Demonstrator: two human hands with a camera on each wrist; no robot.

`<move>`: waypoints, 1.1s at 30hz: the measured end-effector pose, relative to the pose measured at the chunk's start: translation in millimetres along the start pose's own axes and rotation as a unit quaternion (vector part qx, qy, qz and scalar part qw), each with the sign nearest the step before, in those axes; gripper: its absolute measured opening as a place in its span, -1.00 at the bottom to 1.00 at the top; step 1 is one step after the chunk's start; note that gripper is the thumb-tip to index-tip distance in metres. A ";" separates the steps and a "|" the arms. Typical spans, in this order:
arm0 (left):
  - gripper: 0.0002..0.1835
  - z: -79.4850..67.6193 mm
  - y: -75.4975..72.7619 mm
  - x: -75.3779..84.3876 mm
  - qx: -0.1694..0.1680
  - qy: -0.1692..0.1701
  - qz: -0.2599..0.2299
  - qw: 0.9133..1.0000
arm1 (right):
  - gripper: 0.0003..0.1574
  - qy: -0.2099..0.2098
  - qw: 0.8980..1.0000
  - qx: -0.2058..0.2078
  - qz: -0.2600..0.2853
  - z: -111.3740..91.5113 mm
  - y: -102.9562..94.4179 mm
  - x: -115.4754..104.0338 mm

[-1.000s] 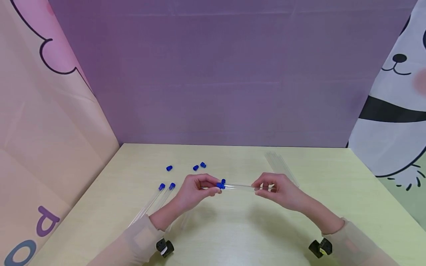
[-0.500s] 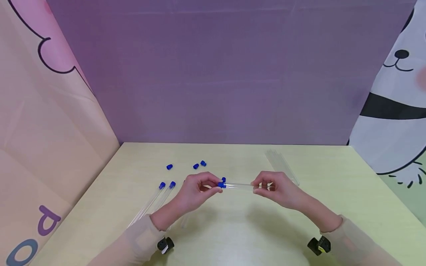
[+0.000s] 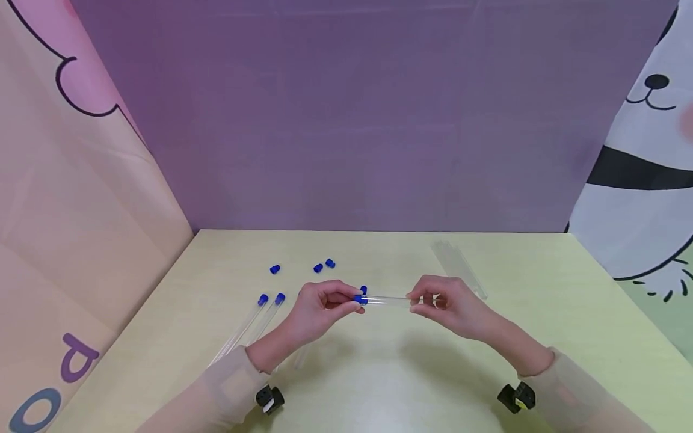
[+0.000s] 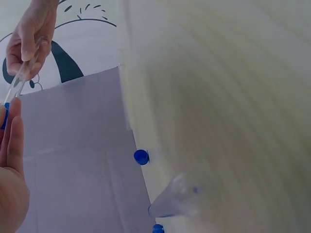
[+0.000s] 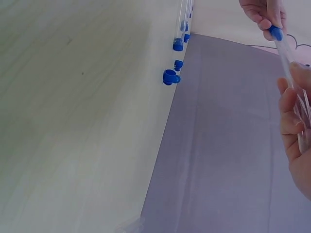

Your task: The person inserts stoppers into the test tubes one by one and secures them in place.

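Above the table, a clear test tube (image 3: 387, 301) lies nearly level between the two hands. A blue cap (image 3: 360, 299) sits at its left end, pinched by the thumb and fingers of my left hand (image 3: 319, 307). My right hand (image 3: 452, 304) grips the other end of the tube, which partly hides behind the fingers. In the right wrist view the blue cap (image 5: 276, 33) is at the tube's far end under the left fingertips, and the tube runs down into the curled right hand (image 5: 294, 116). The left wrist view shows the same tube (image 4: 19, 77) stretching between both hands.
Several tubes with blue caps (image 3: 263, 299) lie at the left, partly hidden by the left arm. Loose blue caps (image 3: 275, 269) are scattered farther back, one (image 3: 364, 290) just behind the held cap. A row of clear uncapped tubes (image 3: 457, 267) lies behind the right hand.
Both hands keep their hold on the tube and cap. The right hand has edged slightly left, and the head view has tilted a little.
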State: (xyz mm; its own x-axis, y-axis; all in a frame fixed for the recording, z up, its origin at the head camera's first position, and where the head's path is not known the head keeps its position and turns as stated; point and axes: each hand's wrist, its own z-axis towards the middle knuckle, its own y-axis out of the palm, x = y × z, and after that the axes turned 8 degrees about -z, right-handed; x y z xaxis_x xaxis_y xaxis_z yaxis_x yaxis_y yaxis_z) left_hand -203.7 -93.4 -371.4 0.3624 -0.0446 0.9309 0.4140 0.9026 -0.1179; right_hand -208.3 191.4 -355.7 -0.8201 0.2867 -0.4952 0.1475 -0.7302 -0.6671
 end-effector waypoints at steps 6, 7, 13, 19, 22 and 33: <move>-0.78 -0.7 0.9 0.4 0.009 -0.011 -0.009 1.000 | -0.77 0.019 1.000 -0.004 -0.005 1.2 1.0 -2.0; -0.78 -0.9 0.3 0.8 0.009 -0.012 -0.009 1.000 | -0.78 0.024 1.000 -0.004 -0.005 1.4 1.2 -2.5; -0.76 0.0 -3.0 4.2 0.001 -0.027 -0.004 1.000 | -0.79 0.050 0.999 -0.004 -0.020 1.2 0.9 -4.7; -0.77 2.5 -3.3 1.5 -0.014 -0.039 -0.003 0.999 | -0.84 0.099 0.994 -0.026 -0.049 0.9 -1.0 -7.2; -0.76 3.9 -3.5 0.7 -0.020 -0.049 0.001 0.999 | -0.86 0.118 0.990 -0.045 -0.061 1.9 -1.2 -8.3; -0.78 10.4 -5.0 -0.4 -0.049 -0.052 0.020 0.997 | -0.88 0.135 0.983 -0.098 -0.079 4.9 2.7 -10.2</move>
State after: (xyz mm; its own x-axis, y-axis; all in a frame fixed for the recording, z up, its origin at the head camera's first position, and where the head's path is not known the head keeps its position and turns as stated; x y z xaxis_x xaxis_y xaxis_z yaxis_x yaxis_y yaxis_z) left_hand -214.6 -93.4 -367.6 0.2940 0.0404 0.9550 0.4821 0.8565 -0.1846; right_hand -202.2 183.5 -349.7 -0.6683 0.5613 -0.4883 0.1554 -0.5365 -0.8295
